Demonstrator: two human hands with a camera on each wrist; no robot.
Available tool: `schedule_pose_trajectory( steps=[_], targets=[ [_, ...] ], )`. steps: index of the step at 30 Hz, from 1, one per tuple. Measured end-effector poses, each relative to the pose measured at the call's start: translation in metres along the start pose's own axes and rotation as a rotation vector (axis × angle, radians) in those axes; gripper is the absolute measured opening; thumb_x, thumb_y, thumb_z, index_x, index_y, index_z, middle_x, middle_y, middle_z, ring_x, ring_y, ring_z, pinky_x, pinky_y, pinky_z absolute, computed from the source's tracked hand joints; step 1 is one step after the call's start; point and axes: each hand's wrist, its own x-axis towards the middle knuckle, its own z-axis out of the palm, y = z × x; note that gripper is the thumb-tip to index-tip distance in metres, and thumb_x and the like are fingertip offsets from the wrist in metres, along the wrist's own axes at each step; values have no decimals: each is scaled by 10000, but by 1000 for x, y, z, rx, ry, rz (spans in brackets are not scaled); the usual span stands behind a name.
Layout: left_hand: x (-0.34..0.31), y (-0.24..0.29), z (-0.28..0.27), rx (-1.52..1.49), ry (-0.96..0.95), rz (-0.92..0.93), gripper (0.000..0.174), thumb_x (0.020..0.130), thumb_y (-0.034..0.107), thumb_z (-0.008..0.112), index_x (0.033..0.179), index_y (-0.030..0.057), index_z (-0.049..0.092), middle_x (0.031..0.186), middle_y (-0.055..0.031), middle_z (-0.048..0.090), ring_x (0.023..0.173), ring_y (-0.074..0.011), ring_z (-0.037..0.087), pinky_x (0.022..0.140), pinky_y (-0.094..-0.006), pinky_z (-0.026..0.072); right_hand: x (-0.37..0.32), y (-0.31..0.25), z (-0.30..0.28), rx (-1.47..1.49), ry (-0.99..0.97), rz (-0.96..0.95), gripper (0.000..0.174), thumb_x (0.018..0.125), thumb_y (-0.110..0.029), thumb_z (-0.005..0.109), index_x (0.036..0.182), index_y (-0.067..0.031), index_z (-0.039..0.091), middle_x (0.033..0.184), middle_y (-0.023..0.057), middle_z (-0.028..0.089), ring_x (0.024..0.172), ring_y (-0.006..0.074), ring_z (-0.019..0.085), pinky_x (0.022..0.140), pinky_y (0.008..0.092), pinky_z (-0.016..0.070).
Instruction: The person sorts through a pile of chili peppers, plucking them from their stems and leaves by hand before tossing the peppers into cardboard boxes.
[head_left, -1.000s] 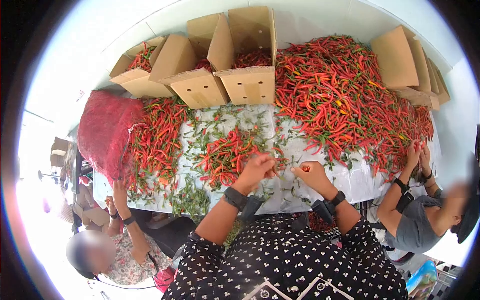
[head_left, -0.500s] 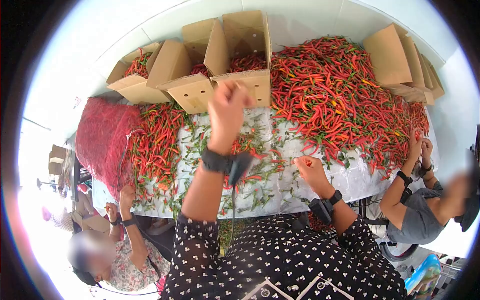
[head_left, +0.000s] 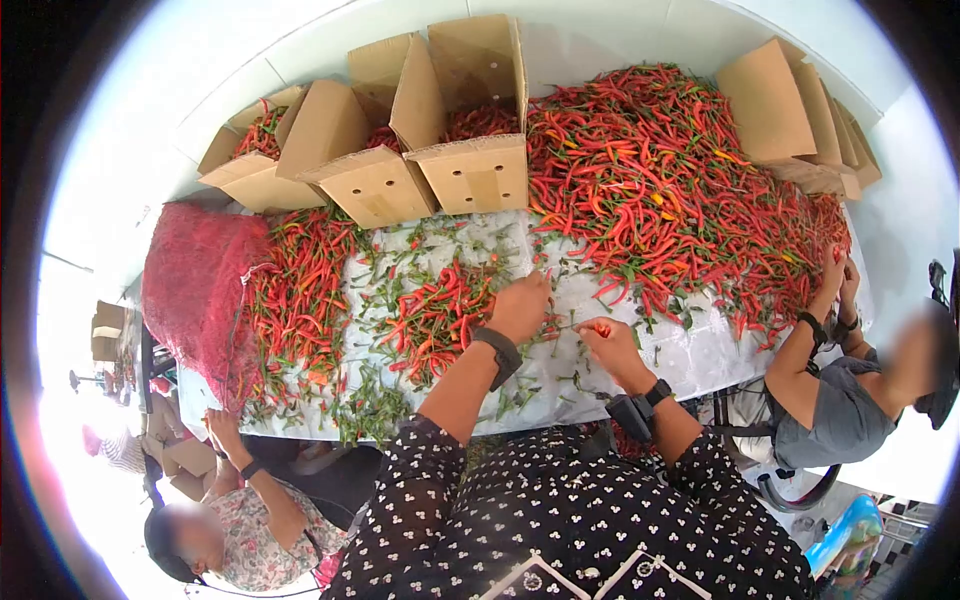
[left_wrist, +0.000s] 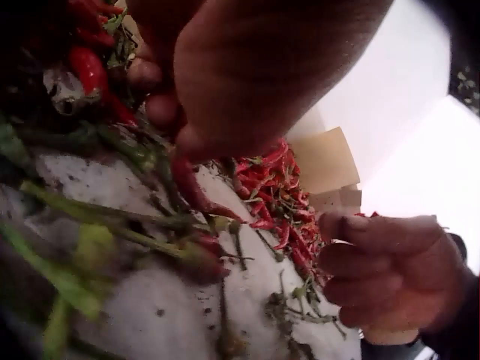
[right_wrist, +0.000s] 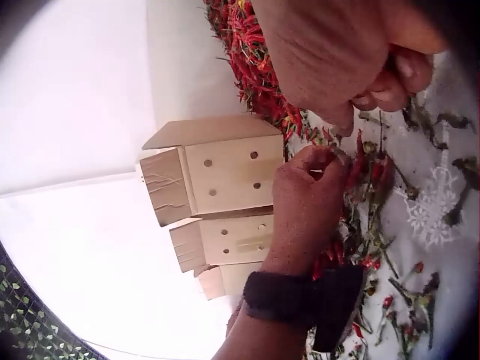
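My left hand (head_left: pixel 520 308) is over the right side of a small pile of red chilies (head_left: pixel 430 325). Its thumb and fingers pinch a red chili (left_wrist: pixel 191 186), whose tapered end points down over the white cloth. Just to the right, my right hand (head_left: pixel 613 352) is curled into a loose fist, and a bit of red chili (head_left: pixel 602 329) shows between its thumb and forefinger; the rest is hidden in the palm. Seen from the right wrist, the two hands are close together. Green stems (head_left: pixel 370 400) and leaf bits are scattered around them.
Behind stand open cardboard boxes (head_left: pixel 470 172) with chilies inside. A large chili heap (head_left: pixel 660 190) spreads at the right, near folded cardboard (head_left: pixel 770 105). A red mesh sack (head_left: pixel 200 290) lies left beside more chilies (head_left: pixel 300 290). One person sits on each side, hands at the table.
My left hand was near my right hand, then reached forward in front of the boxes, and is now back down at the small pile. My right hand has hardly moved.
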Motion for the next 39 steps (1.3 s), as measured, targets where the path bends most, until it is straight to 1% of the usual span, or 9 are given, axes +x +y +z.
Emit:
schedule_pose_trajectory(
  steps=[5,10,18,20,27,29,30,33,39],
  targets=[
    [-5,1,-2,-143,83,5,154,801,153,508,767,45,613,719,-130,596,644,-277,585,579,-394,463,9,1,4,-31,50,-102,159,826,-118,584,930,-10,636,653,-70,503,525,11,383,453,188,299],
    [-31,23,-25,-876,-302,-298,309,865,253,496,710,15,617,508,-46,540,452,-137,493,460,-284,396,10,-12,19,46,-30,-213,209,814,-100,605,979,26,628,760,7,610,650,44,512,566,186,412],
    [-54,36,-39,-751,-435,-257,274,856,254,536,817,-2,627,585,-32,573,537,-84,546,496,-245,424,2,-23,20,-68,-204,-219,189,824,-100,593,949,37,629,757,24,619,669,57,533,579,211,436],
    [-64,36,-27,-856,41,-295,223,851,215,558,889,1,608,680,-17,589,594,-67,545,517,-231,425,1,-23,17,-85,-193,-209,166,825,-99,594,927,24,638,721,-5,598,642,41,492,564,203,405],
    [-71,30,-11,-937,-94,-261,179,860,180,530,860,5,566,656,-21,542,597,-80,495,552,-278,432,-15,-15,10,-236,-365,-244,148,813,-89,578,884,31,628,722,44,625,624,75,533,574,244,442],
    [-72,20,7,-1505,-241,-573,174,865,196,539,820,31,573,660,5,550,542,-84,467,470,-279,386,-22,-18,9,-163,-459,-197,143,813,-93,578,866,32,626,723,39,619,623,75,530,575,240,441],
    [-71,20,2,-1504,-250,-571,174,865,196,539,820,31,573,660,5,550,542,-84,467,470,-279,386,-26,-20,8,-124,-481,-188,148,824,-101,561,871,29,613,707,34,600,613,78,526,554,237,429],
    [-62,23,-16,-340,47,-242,190,802,252,599,864,73,579,698,-111,546,579,-283,555,511,-376,434,-24,-15,-12,146,-481,2,152,845,-116,522,889,14,588,691,26,569,592,85,519,510,227,398],
    [-43,18,-5,-87,74,-204,116,760,164,587,791,52,588,837,-118,536,734,-306,583,615,-401,470,-21,-10,-22,564,-306,193,133,873,-137,489,900,-27,561,704,15,535,513,95,472,448,213,342]
  ],
)
